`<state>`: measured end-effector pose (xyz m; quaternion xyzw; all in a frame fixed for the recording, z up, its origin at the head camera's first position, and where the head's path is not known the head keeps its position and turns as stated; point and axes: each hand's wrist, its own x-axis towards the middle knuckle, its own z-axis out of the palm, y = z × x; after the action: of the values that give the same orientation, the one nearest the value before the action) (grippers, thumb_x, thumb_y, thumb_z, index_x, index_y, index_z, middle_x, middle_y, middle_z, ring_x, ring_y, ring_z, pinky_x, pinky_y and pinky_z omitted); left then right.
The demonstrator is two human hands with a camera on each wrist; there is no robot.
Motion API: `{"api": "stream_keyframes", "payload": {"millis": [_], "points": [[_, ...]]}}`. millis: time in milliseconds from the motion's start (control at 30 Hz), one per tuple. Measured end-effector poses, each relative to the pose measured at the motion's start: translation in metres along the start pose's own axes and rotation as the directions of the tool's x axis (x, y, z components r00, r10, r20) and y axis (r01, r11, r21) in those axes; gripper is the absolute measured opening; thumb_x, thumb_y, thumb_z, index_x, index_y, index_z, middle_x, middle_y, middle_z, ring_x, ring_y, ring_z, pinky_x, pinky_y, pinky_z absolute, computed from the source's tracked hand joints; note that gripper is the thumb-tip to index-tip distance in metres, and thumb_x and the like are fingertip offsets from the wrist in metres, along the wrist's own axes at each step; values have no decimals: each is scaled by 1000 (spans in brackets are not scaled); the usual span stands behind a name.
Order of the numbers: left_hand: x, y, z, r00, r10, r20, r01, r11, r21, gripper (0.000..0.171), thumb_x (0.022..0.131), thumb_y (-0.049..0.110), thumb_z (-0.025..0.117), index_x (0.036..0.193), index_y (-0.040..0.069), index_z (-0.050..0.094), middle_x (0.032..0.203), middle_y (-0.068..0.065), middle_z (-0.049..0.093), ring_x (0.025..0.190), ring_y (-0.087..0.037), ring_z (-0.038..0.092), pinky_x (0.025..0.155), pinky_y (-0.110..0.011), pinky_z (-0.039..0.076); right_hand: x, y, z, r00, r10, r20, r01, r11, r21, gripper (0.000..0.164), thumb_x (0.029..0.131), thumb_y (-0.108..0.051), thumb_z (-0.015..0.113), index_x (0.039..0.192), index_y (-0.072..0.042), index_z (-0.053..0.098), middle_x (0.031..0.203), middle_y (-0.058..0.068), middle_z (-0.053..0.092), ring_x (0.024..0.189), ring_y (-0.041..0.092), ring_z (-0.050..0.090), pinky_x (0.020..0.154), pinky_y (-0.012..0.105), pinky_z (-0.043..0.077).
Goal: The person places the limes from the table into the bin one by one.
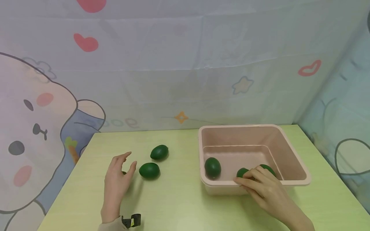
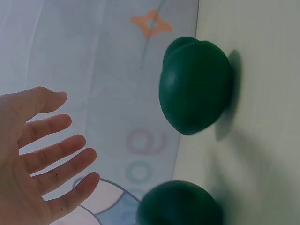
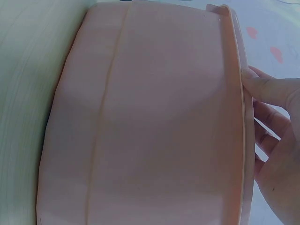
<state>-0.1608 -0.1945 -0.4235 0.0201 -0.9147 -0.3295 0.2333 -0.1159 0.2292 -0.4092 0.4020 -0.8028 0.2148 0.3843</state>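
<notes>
My left hand (image 1: pixel 118 178) is held over the left part of the table, thumb and fingers spread, with nothing in it. Beneath it one dark green lime (image 2: pixel 180 206) is mostly hidden in the head view. Just to its right lie two more limes, a nearer lime (image 1: pixel 149 170) and a farther lime (image 1: pixel 159 152). My right hand (image 1: pixel 264 189) grips the near rim of a pink plastic bin (image 1: pixel 231 138), its thumb on the rim and its fingers bent over to the inside. Inside the bin are a lime (image 1: pixel 213 167) at left and two others partly covered by this hand.
The bin stands on the right half of a pale yellow-green table (image 1: pixel 179 205). A printed cloth (image 1: pixel 162 64) hangs behind the table's back edge, and another cloth (image 1: pixel 344 112) is at the right side. A dark strap (image 1: pixel 131 220) shows at my left wrist.
</notes>
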Motion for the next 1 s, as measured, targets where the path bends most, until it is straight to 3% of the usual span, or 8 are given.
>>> {"api": "stream_keyframes", "payload": {"millis": [167,400,567,733,867,1000], "points": [[0,-13,-1,998,-56,-9,56,998,26,40,92,17,63,130,8,57,124,-17,55,113,-34,54,86,-54,46,0,0,0,1000,4,0,-4,1000,10,36,102,-31,44,102,-14,76,88,-8,61,80,6,45,74,17,34],[-2,-25,-1,983,-177,43,173,981,93,48,93,21,60,136,2,49,132,-27,46,119,-47,45,90,-61,42,0,-1,-1,1000,3,-6,-3,1000,13,36,102,-31,44,102,-14,75,88,-8,61,80,6,45,74,18,34],[-6,-35,-4,955,-280,102,265,954,139,56,92,27,60,140,2,44,135,-32,40,117,-52,42,88,-63,41,-1,-1,-1,1000,1,2,-2,1000,13,37,103,-31,43,103,-14,75,88,-8,61,81,5,45,75,18,33],[-7,-43,-4,917,-352,186,333,934,127,62,92,31,59,144,4,37,139,-33,35,122,-53,37,92,-65,39,-1,-1,-1,1000,-1,-4,1,1000,10,37,103,-31,43,101,-14,76,88,-8,61,80,5,44,74,17,33],[-6,-47,-2,892,-382,241,368,924,102,66,92,31,59,146,3,33,141,-36,30,124,-56,35,95,-67,38,-1,0,-1,1000,-4,-8,4,1000,10,37,103,-31,43,101,-13,76,87,-9,61,80,5,45,74,18,33],[-5,-50,0,880,-394,264,381,919,99,70,90,32,62,146,1,32,140,-38,30,123,-59,36,96,-68,37,0,-1,-1,1000,-4,-4,4,1000,12,37,103,-31,43,102,-14,76,88,-9,61,81,5,45,75,18,33]]}}
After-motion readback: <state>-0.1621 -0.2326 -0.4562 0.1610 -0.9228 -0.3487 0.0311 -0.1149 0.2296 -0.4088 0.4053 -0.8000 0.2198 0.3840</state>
